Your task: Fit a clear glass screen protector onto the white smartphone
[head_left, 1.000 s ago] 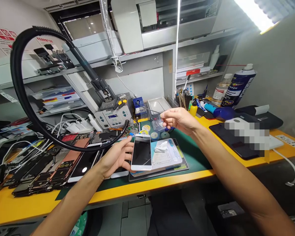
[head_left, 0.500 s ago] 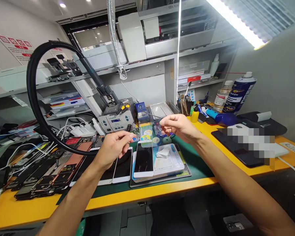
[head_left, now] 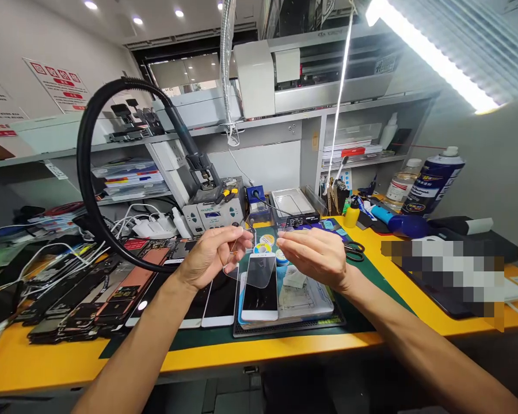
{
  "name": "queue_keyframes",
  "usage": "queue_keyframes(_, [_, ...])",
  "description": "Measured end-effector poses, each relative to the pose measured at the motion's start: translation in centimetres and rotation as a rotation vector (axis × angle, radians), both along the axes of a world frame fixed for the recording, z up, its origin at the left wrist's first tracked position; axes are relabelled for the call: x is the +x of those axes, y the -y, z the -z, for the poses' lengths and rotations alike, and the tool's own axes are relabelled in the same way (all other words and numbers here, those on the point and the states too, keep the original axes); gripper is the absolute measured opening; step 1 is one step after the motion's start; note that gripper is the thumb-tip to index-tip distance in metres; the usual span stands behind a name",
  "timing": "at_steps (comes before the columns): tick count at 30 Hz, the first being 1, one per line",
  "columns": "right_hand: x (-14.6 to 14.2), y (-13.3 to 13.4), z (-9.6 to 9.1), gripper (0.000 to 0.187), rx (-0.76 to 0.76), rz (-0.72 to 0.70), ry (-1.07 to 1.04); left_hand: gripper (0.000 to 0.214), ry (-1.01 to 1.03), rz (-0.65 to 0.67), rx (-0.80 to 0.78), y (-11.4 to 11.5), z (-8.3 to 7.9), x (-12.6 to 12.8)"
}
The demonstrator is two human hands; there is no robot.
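Both hands meet above the middle of a cluttered yellow bench (head_left: 285,345). Left hand (head_left: 211,256) and right hand (head_left: 317,259) each pinch, with fingertips closed, an upper edge of a clear screen protector (head_left: 259,269), holding it in the air between them, tilted. It hangs just above a white phone (head_left: 260,299) that lies face up on a dark work mat (head_left: 328,319), its upper end seen through the film. More phones lie just left of it; beyond those, opened phone bodies cover the bench. Behind the hands stands a grey soldering station (head_left: 211,213). A blue spray can (head_left: 431,181) stands at far right.
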State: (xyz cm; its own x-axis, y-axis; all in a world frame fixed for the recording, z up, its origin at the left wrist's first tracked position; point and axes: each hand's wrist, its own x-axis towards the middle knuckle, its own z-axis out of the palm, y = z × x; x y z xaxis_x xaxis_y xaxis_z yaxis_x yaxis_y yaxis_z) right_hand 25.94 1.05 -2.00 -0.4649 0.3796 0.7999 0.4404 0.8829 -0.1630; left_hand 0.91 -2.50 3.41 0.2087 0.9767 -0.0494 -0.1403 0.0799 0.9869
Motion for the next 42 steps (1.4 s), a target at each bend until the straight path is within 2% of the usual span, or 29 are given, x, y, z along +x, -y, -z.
queue_keyframes(5, [0.1, -0.4, 0.1, 0.019, 0.026, -0.012, 0.004, 0.020, -0.088, -0.005, 0.059, -0.3, 0.2, -0.3])
queue_keyframes(10, [-0.1, -0.8, 0.5, 0.023, 0.037, -0.053, 0.008, 0.022, -0.135, 0.024, 0.078, -0.9, 0.3, 0.2])
queue_keyframes(13, [-0.1, -0.8, 0.1, 0.023, 0.028, -0.056, -0.075, 0.023, -0.154, 0.004, 0.110, -1.3, 0.6, 0.4])
queue_keyframes(15, [0.3, -0.8, -0.6, 0.022, -0.109, 0.001, -0.115, 0.023, -0.163, -0.050, 0.160, -1.6, 1.0, 0.3])
queue_keyframes(17, [1.1, -0.9, -1.6, 0.025, -0.343, 0.072, -0.048, 0.022, -0.165, -0.111, 0.214, -1.8, 1.4, 0.1])
queue_keyframes(20, [2.4, -1.2, -2.9, 0.039, -0.675, 0.108, 0.296, 0.021, -0.163, -0.171, 0.274, -1.7, 2.0, -0.3])
queue_keyframes(22, [2.8, -1.4, -3.2, 0.048, -0.800, 0.095, 0.515, 0.020, -0.158, -0.199, 0.309, -1.5, 2.3, -0.5])
queue_keyframes(24, [2.7, -1.4, -3.2, 0.043, -0.848, 0.048, 0.624, 0.019, -0.152, -0.223, 0.342, -1.2, 2.6, -0.6])
queue_keyframes(28, [1.7, -0.9, -2.9, 0.023, -0.895, -0.093, 0.631, 0.016, -0.149, -0.250, 0.387, -0.9, 3.2, -0.4])
queue_keyframes(32, [1.3, -0.1, -2.9, 0.014, -0.879, -0.042, 0.628, 0.016, -0.157, -0.262, 0.430, -0.8, 3.8, 0.1])
queue_keyframes(34, [1.4, 0.2, -2.9, 0.007, -0.905, -0.046, 0.544, 0.018, -0.155, -0.271, 0.447, -0.7, 4.0, 0.4])
queue_keyframes(36, [1.7, 0.3, -3.1, 0.002, -0.977, -0.101, 0.346, 0.021, -0.146, -0.283, 0.445, -0.6, 4.1, 0.7])
queue_keyframes(39, [2.3, 0.2, -3.4, 0.008, -1.085, -0.194, 0.011, 0.024, -0.148, -0.296, 0.429, -0.3, 4.1, 1.0])
queue_keyframes(42, [2.5, -0.2, -3.6, 0.012, -1.144, -0.212, -0.260, 0.023, -0.167, -0.300, 0.426, 0.0, 4.2, 1.2])
